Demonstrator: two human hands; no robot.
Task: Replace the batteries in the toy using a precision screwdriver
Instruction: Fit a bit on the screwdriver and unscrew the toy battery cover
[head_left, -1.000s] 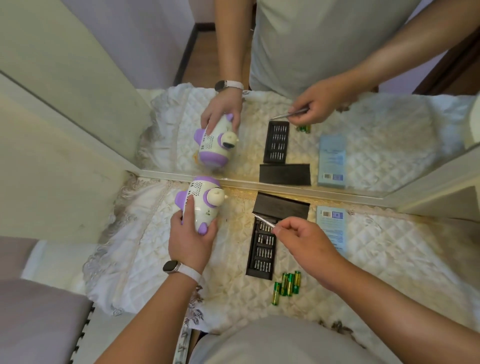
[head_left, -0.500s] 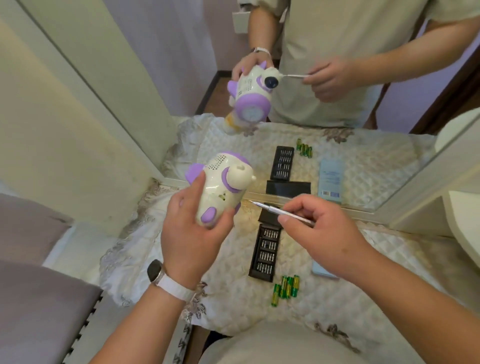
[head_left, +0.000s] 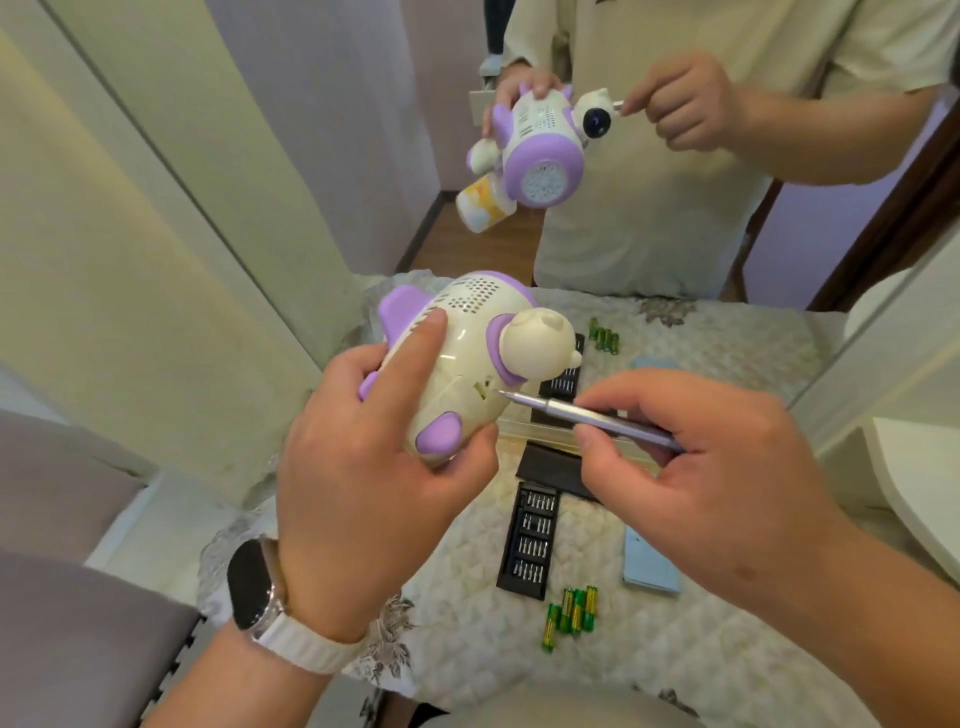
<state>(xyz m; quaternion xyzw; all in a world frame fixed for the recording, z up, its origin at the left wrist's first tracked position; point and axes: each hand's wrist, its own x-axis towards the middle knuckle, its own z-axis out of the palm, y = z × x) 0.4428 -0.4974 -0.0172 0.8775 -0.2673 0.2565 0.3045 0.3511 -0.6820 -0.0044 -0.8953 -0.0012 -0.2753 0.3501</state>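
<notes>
Quilted white cloth (head_left: 467, 551) covers the table below both hands. A mirror (head_left: 649, 234) stands beyond them and reflects the toy and our arms.

We grip the toy (head_left: 467, 353) in our left hand (head_left: 363, 493), raised above the cloth. The index finger lies along the perforated cream shell, and the thumb presses the underside near a purple foot. The toy's rounded head points toward the right hand.

We pinch the precision screwdriver (head_left: 587, 415) in our right hand (head_left: 701, 478), thumb and fingers curled round its silver-violet barrel. The shaft runs leftward from the right hand. Its tip sits just beside a small recess in the toy's shell, below the head. We cannot tell whether the tip touches the shell.

Below the gap between the hands lies the open black bit case (head_left: 532, 540). Its black lid (head_left: 550, 462) lies just under the right-hand fingers. Several green batteries (head_left: 571, 613) lie grouped near the right forearm, on our side of the case. A pale blue box (head_left: 649, 566) is partly hidden under the right hand. A watch (head_left: 254, 587) with a white strap sits on the left wrist.
</notes>
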